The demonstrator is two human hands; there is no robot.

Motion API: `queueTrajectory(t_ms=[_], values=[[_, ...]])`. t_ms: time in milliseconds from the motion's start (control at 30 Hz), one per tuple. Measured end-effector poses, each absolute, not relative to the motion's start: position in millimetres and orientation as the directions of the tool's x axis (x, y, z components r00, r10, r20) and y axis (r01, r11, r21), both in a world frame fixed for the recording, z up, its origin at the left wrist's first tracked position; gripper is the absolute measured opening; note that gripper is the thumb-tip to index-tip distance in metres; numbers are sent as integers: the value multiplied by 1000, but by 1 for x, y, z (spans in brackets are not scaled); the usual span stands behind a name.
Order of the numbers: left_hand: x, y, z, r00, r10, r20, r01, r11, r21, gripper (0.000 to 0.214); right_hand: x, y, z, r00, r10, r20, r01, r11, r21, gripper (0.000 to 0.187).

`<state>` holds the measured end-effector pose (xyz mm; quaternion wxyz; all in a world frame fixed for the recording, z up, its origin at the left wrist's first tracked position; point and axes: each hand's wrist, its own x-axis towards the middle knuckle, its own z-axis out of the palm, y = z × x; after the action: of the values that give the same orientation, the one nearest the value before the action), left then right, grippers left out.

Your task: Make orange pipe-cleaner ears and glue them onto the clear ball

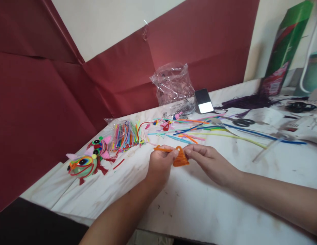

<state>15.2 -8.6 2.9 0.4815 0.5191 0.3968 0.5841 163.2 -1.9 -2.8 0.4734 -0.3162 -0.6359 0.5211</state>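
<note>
Head camera looks forward and down, close over the table.

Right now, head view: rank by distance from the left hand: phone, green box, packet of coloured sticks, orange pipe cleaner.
1. Orange pipe cleaner: pinched in the left hand itself, with the right hand on its other side.
2. Packet of coloured sticks: on the table, just beyond and to the left.
3. Phone: further back, near the wall, to the right.
4. Green box: far right corner.

Pipe cleaners lie on table behind hands.
</note>
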Motion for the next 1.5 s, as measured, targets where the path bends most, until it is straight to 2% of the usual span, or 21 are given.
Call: queueTrajectory(t_ms=[133,267,333,467,667,800,900,1000,1100,1200,1300,1433,1500], values=[[18,-11,6,9,985,170,-124,-167,978,15,163,-2,-4,-349,901,256,-88,240,-967,23],[21,-11,5,187,976,113,-281,-57,958,21,164,-1,-5,-330,909,253,-125,224,-967,19],[20,-10,4,218,970,107,-308,-36,951,23,164,0,-6,-326,912,248,-131,216,-967,19],[18,-8,3,124,987,98,-279,-60,958,17,164,1,-6,-338,911,235,-99,214,-972,21],[16,0,4,56,995,86,-383,-58,922,20,163,10,-9,-337,918,207,-122,175,-977,21],[14,4,5,25,995,98,-418,-78,905,22,163,13,-12,-402,893,200,-132,159,-978,25],[14,5,4,-8,995,99,-438,-93,894,22,164,9,-11,-400,884,241,-52,241,-969,26],[15,5,5,-59,993,99,-443,-115,889,23,165,3,-11,-347,888,301,110,357,-927,23],[16,5,5,-86,991,106,-435,-133,890,24,164,-1,-12,-343,874,343,226,431,-873,23],[16,5,4,-104,990,100,-422,-135,896,23,163,-1,-13,-355,877,324,252,423,-870,23],[15,3,4,-103,988,115,-351,-145,925,21,164,0,-12,-328,895,301,202,378,-904,22],[16,-4,5,-40,990,134,-138,-138,981,17,165,3,-9,-339,899,279,55,315,-948,23],[17,-7,4,21,990,140,-122,-137,983,15,165,4,-9,-356,897,261,-29,269,-963,25]])
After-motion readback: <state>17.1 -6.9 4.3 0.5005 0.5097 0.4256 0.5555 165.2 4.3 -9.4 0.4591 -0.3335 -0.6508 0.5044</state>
